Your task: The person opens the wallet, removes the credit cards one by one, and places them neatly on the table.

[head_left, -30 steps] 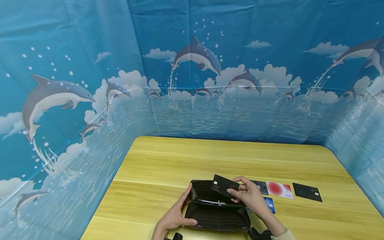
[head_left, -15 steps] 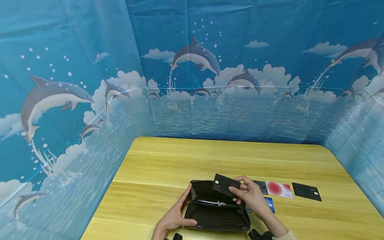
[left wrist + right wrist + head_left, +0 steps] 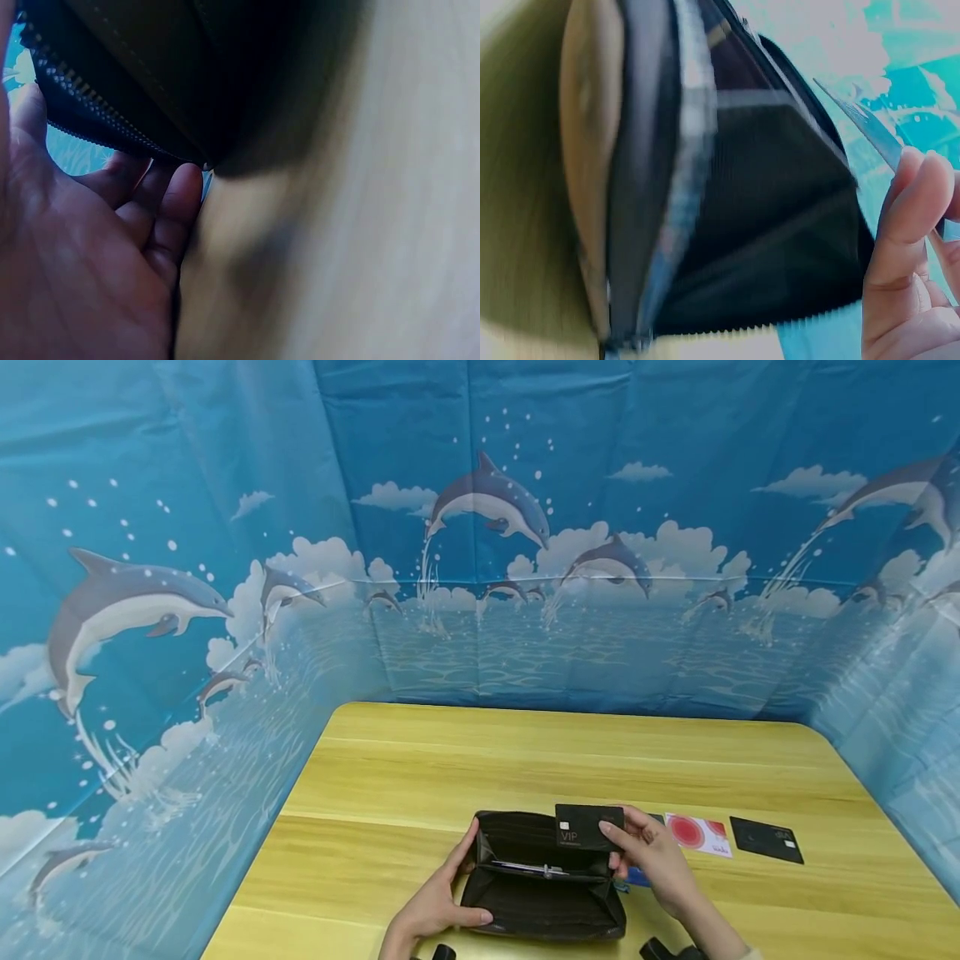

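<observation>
Card leveled out over open wallet, lower centre of frame.
Wallet [image 3: 542, 885] lies open on the desk [image 3: 450, 760], left hand [image 3: 438, 906] grasping its left edge. Black VIP card [image 3: 588, 827], tilted a second ago, now sits flat above the far pocket, ready to slot in; right hand [image 3: 654, 856] pinches its right end, wrist angled inward.
</observation>
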A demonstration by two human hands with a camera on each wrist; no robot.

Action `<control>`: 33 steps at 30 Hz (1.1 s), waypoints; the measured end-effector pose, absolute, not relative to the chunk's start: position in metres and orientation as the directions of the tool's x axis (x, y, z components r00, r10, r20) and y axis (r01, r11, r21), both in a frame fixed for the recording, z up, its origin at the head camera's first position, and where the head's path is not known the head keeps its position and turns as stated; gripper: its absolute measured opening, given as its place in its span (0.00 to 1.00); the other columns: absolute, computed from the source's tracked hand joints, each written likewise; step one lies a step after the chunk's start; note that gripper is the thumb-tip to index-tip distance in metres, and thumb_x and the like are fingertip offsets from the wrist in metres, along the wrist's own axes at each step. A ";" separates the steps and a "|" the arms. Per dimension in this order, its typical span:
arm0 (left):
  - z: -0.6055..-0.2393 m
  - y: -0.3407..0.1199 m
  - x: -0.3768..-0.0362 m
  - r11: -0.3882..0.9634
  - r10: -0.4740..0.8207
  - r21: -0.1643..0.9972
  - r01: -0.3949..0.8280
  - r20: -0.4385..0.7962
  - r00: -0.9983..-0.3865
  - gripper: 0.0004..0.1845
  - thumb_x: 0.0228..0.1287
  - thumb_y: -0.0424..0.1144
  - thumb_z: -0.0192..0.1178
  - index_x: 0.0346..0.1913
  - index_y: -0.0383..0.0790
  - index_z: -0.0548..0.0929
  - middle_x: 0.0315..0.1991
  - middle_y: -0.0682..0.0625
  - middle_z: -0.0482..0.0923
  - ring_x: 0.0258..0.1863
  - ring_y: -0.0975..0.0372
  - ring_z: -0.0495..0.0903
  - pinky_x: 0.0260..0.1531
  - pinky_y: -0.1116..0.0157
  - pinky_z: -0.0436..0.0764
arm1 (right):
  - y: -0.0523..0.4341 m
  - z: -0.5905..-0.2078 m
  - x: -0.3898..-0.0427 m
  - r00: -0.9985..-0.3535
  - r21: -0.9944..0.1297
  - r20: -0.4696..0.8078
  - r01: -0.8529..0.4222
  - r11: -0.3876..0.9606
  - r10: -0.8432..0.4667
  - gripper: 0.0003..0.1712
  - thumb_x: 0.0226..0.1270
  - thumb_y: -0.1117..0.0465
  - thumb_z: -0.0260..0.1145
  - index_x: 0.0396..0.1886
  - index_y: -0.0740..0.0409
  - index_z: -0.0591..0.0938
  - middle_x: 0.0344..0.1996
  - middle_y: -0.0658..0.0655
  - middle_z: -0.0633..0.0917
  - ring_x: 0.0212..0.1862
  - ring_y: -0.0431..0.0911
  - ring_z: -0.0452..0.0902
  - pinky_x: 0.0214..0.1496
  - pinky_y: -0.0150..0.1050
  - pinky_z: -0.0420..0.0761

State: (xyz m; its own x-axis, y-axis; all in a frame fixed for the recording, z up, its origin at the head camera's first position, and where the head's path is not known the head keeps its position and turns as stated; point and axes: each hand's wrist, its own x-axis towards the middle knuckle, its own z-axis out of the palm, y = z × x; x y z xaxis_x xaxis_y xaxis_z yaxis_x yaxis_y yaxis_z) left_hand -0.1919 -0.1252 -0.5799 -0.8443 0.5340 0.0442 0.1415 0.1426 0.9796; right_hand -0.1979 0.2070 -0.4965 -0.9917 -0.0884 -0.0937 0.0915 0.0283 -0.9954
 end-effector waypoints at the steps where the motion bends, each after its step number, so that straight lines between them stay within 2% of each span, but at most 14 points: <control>1: -0.580 -0.125 -0.192 0.146 0.533 0.979 0.144 0.045 -0.845 0.61 0.50 0.39 0.74 0.75 0.64 0.39 0.74 0.50 0.43 0.61 0.54 0.62 0.58 0.65 0.63 | 0.210 -0.497 -0.198 -0.993 -0.996 -0.092 0.090 0.028 -0.080 0.20 0.68 0.58 0.63 0.50 0.69 0.73 0.27 0.59 0.79 0.19 0.48 0.75 0.22 0.42 0.78; 5: -0.582 -0.125 -0.192 0.151 0.534 0.976 0.153 0.050 -0.844 0.60 0.50 0.39 0.74 0.75 0.64 0.39 0.74 0.50 0.42 0.61 0.54 0.63 0.58 0.65 0.62 | 0.227 -0.501 -0.196 -0.996 -0.997 -0.077 0.076 0.024 -0.037 0.18 0.70 0.57 0.61 0.47 0.69 0.74 0.28 0.58 0.80 0.18 0.47 0.74 0.21 0.40 0.77; 11: -0.585 -0.125 -0.190 0.139 0.531 0.978 0.152 0.056 -0.845 0.60 0.50 0.41 0.74 0.75 0.64 0.39 0.75 0.50 0.42 0.60 0.53 0.63 0.57 0.66 0.62 | 0.260 -0.505 -0.192 -0.997 -0.998 -0.066 0.067 0.010 0.029 0.18 0.72 0.57 0.58 0.51 0.68 0.72 0.27 0.57 0.82 0.18 0.45 0.73 0.20 0.39 0.75; 13: -0.584 -0.125 -0.190 0.140 0.529 0.979 0.149 0.053 -0.847 0.60 0.51 0.41 0.74 0.75 0.65 0.39 0.75 0.51 0.41 0.61 0.53 0.62 0.57 0.66 0.62 | 0.271 -0.505 -0.191 -0.993 -0.995 -0.083 0.088 0.054 0.086 0.18 0.72 0.55 0.58 0.46 0.68 0.71 0.23 0.58 0.80 0.17 0.47 0.73 0.20 0.40 0.76; 14: -0.584 -0.125 -0.190 0.143 0.528 0.978 0.150 0.052 -0.847 0.60 0.51 0.41 0.73 0.75 0.65 0.39 0.75 0.51 0.41 0.61 0.53 0.61 0.57 0.66 0.62 | 0.278 -0.508 -0.192 -0.989 -0.991 -0.099 0.109 0.084 0.107 0.21 0.71 0.54 0.58 0.51 0.67 0.71 0.22 0.57 0.80 0.17 0.46 0.74 0.20 0.40 0.76; 17: -0.584 -0.125 -0.189 0.151 0.528 0.979 0.140 0.040 -0.849 0.59 0.51 0.42 0.73 0.75 0.65 0.39 0.75 0.51 0.40 0.63 0.52 0.59 0.57 0.66 0.63 | 0.295 -0.512 -0.190 -0.975 -0.971 -0.136 0.167 0.173 0.178 0.22 0.71 0.51 0.59 0.49 0.66 0.69 0.19 0.58 0.77 0.18 0.48 0.73 0.21 0.41 0.75; 18: -0.584 -0.125 -0.189 0.153 0.529 0.979 0.134 0.033 -0.848 0.59 0.51 0.42 0.73 0.75 0.66 0.39 0.75 0.51 0.39 0.64 0.51 0.58 0.57 0.65 0.63 | 0.301 -0.514 -0.188 -0.971 -0.963 -0.145 0.183 0.197 0.192 0.20 0.71 0.50 0.59 0.44 0.65 0.69 0.19 0.58 0.76 0.18 0.48 0.73 0.22 0.42 0.75; 20: -0.584 -0.125 -0.188 0.157 0.531 0.980 0.124 0.022 -0.847 0.59 0.52 0.42 0.73 0.75 0.66 0.39 0.75 0.49 0.38 0.65 0.51 0.56 0.58 0.65 0.63 | 0.312 -0.518 -0.185 -0.961 -0.952 -0.183 0.226 0.207 0.208 0.20 0.70 0.49 0.60 0.49 0.60 0.71 0.19 0.58 0.76 0.19 0.48 0.72 0.22 0.42 0.75; 21: -0.585 -0.125 -0.188 0.156 0.531 0.981 0.116 0.015 -0.847 0.59 0.52 0.42 0.73 0.75 0.66 0.39 0.75 0.49 0.38 0.65 0.51 0.56 0.58 0.65 0.63 | 0.316 -0.518 -0.182 -0.956 -0.948 -0.198 0.243 0.204 0.219 0.17 0.69 0.49 0.60 0.44 0.58 0.71 0.19 0.58 0.75 0.19 0.49 0.72 0.23 0.43 0.74; 24: -0.585 -0.125 -0.188 0.145 0.533 0.983 0.114 0.020 -0.846 0.59 0.52 0.41 0.73 0.75 0.66 0.39 0.75 0.48 0.39 0.63 0.51 0.59 0.57 0.64 0.63 | 0.332 -0.524 -0.177 -0.938 -0.933 -0.257 0.304 0.193 0.234 0.17 0.68 0.47 0.62 0.49 0.49 0.72 0.19 0.56 0.76 0.21 0.49 0.73 0.25 0.43 0.74; 26: -0.585 -0.125 -0.188 0.135 0.532 0.984 0.113 0.025 -0.846 0.59 0.52 0.41 0.73 0.75 0.66 0.39 0.74 0.47 0.40 0.61 0.52 0.61 0.56 0.65 0.63 | 0.342 -0.528 -0.175 -0.924 -0.918 -0.289 0.342 0.199 0.251 0.27 0.66 0.45 0.63 0.59 0.49 0.69 0.19 0.55 0.77 0.22 0.48 0.73 0.25 0.43 0.75; 28: -0.584 -0.125 -0.188 0.123 0.532 0.986 0.114 0.032 -0.846 0.59 0.52 0.41 0.73 0.75 0.66 0.40 0.74 0.47 0.41 0.60 0.53 0.62 0.56 0.66 0.63 | 0.349 -0.533 -0.174 -0.909 -0.893 -0.314 0.381 0.239 0.275 0.37 0.65 0.43 0.62 0.66 0.57 0.64 0.18 0.55 0.78 0.21 0.48 0.73 0.25 0.41 0.75; 30: -0.584 -0.124 -0.188 0.116 0.532 0.987 0.115 0.036 -0.846 0.59 0.52 0.41 0.73 0.75 0.66 0.40 0.74 0.48 0.41 0.60 0.53 0.62 0.56 0.67 0.62 | 0.356 -0.537 -0.174 -0.895 -0.866 -0.328 0.413 0.283 0.301 0.46 0.64 0.40 0.62 0.68 0.65 0.59 0.17 0.55 0.78 0.20 0.48 0.73 0.25 0.40 0.74; 33: -0.583 -0.124 -0.189 0.118 0.533 0.986 0.121 0.040 -0.845 0.59 0.52 0.41 0.73 0.75 0.66 0.39 0.75 0.51 0.41 0.61 0.54 0.62 0.57 0.67 0.62 | 0.365 -0.543 -0.172 -0.879 -0.833 -0.345 0.449 0.324 0.330 0.51 0.61 0.36 0.62 0.69 0.69 0.57 0.15 0.55 0.78 0.19 0.48 0.73 0.25 0.40 0.74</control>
